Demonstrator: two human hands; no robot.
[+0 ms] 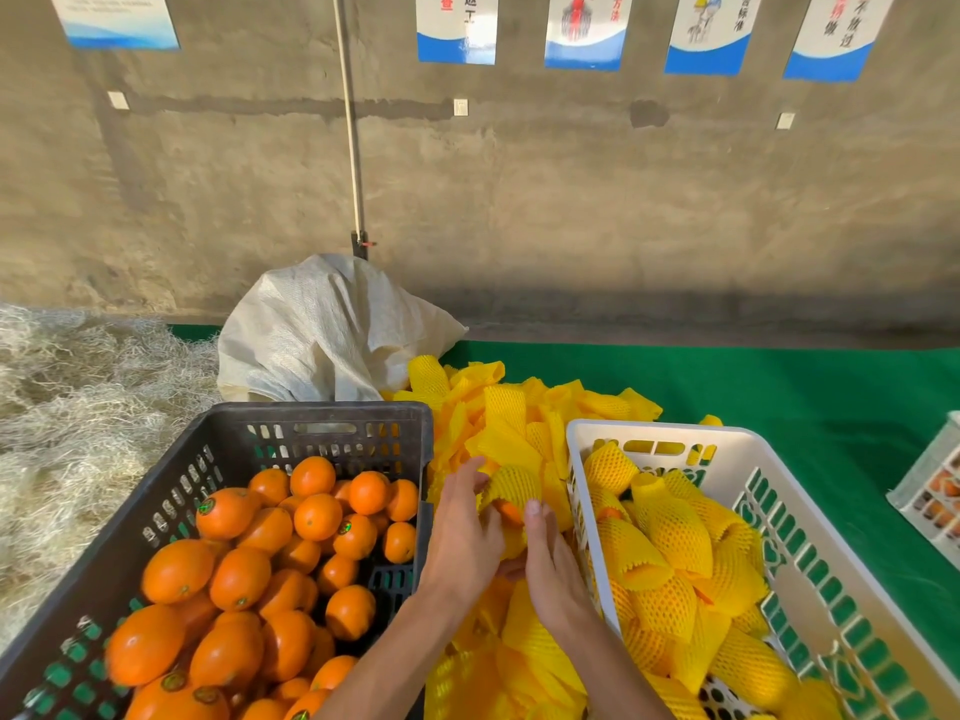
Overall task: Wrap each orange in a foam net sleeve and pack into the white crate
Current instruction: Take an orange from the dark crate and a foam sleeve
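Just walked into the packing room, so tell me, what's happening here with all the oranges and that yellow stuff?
A person is sleeving oranges. Both hands, left hand and right hand, are pulling a yellow foam net sleeve over an orange, above a loose pile of sleeves. Bare oranges fill the black crate on the left; the white crate on the right already holds several wrapped ones.

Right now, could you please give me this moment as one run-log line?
step: sleeving | both hands on orange half inside foam net sleeve | white crate: partly filled | dark crate: bare oranges
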